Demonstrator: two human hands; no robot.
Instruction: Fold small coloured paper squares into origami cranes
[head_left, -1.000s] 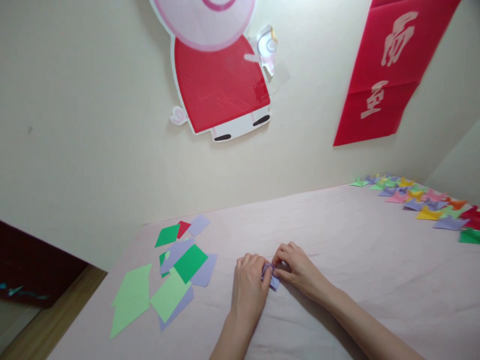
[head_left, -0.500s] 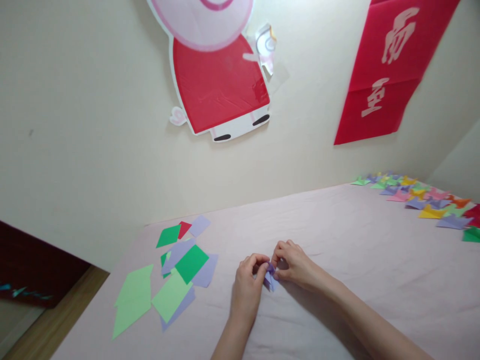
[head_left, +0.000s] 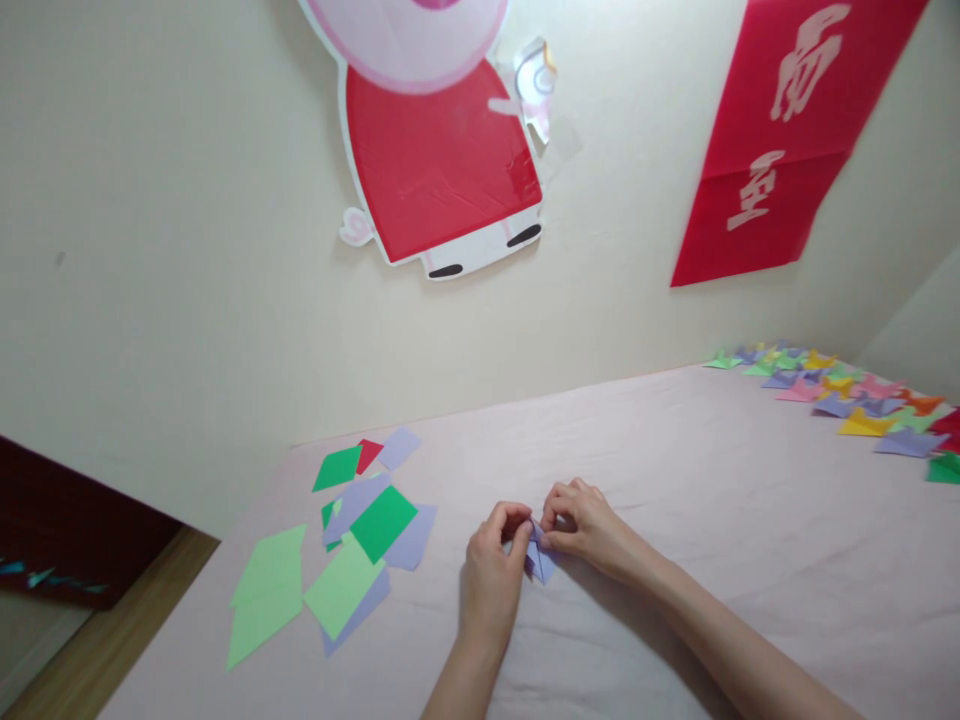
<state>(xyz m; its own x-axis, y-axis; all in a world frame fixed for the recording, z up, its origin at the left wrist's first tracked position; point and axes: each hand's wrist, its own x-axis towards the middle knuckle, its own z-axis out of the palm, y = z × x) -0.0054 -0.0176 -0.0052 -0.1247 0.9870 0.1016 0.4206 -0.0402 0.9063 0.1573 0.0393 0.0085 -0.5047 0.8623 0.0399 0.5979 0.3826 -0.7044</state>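
A small folded piece of purple paper (head_left: pixel 541 564) is held just above or on the pale pink cloth, between both hands. My left hand (head_left: pixel 496 560) pinches its left edge with thumb and index finger. From the other side, my right hand (head_left: pixel 589 522) grips its upper right part in a pinch, the other fingers curled. Creased flaps of the paper point down towards me; its top is partly hidden by the fingertips.
Loose green paper sheets (head_left: pixel 384 522), light green sheets (head_left: pixel 343 588) and purple sheets (head_left: pixel 414 540) overlap at the left. Several folded paper figures (head_left: pixel 864 424) stand in rows at the far right. A wall with a cartoon pig cutout (head_left: pixel 442 160) borders the cloth-covered surface (head_left: pixel 630 450).
The fingers have shifted slightly on the purple paper, and more of its lower flaps shows between the hands. My left hand has moved a little to the left.
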